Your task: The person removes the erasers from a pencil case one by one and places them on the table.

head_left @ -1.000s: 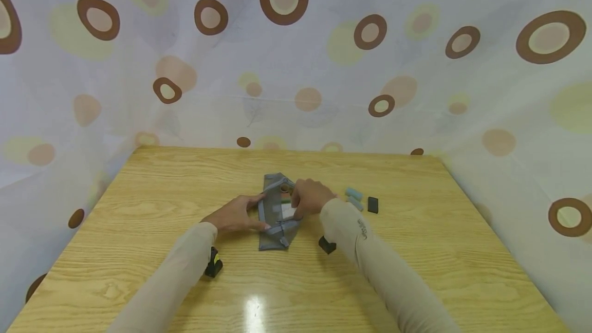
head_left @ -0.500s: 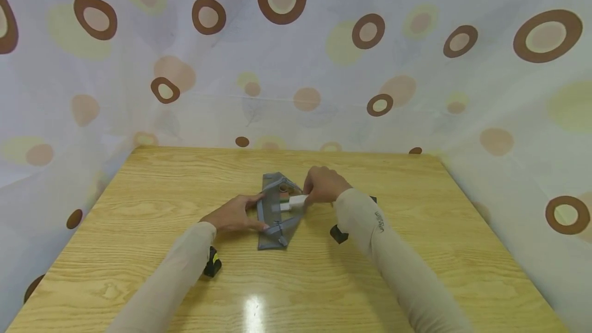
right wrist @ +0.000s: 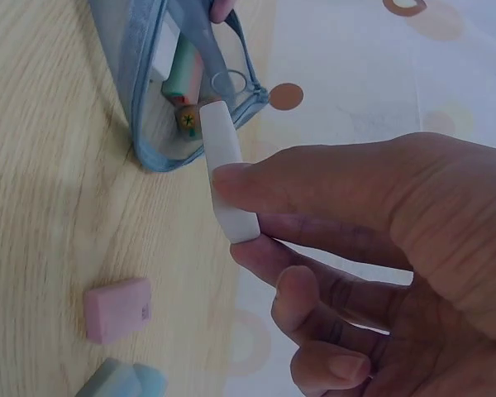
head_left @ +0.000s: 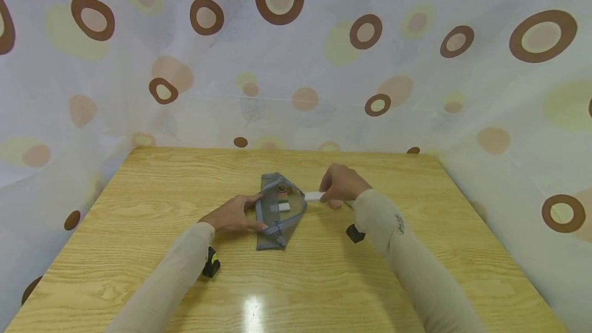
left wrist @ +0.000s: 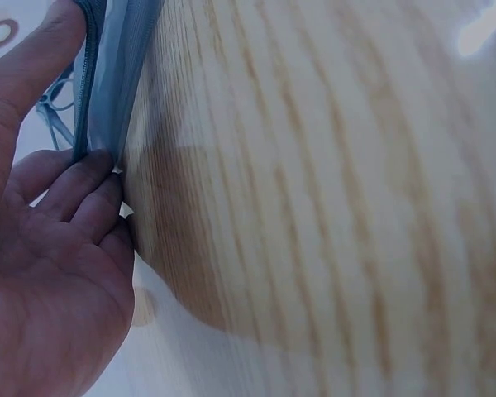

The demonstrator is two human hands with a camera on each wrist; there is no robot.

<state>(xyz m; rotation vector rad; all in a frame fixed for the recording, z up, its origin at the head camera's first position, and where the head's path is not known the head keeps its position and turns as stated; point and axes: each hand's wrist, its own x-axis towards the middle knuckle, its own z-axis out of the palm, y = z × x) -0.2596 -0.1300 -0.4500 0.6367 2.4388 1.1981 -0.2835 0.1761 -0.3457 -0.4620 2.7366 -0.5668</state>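
A grey-blue mesh zip pouch [head_left: 292,226] lies unzipped on the wooden table. My left hand [head_left: 229,215] holds its left edge, thumb on the near part and fingers on the far part. In the left wrist view, thumb and fingers grip the zip edge of the pouch [left wrist: 107,91]. Just right of the pouch mouth, my right hand [head_left: 344,183] pinches a white eraser [right wrist: 225,149] between thumb and fingers. Inside the pouch show another white block [head_left: 284,207], a green-and-pink block [right wrist: 184,74] and a small round brown item [right wrist: 188,121].
A pink eraser [right wrist: 118,310] and light blue pieces [right wrist: 124,380] lie on the table [head_left: 194,168] right of the pouch, partly hidden by my right hand in the head view. A patterned sheet [head_left: 296,55] hangs around the table.
My right hand has come out of the pouch and moved right, bringing the white eraser with it. My left hand keeps its hold on the pouch.
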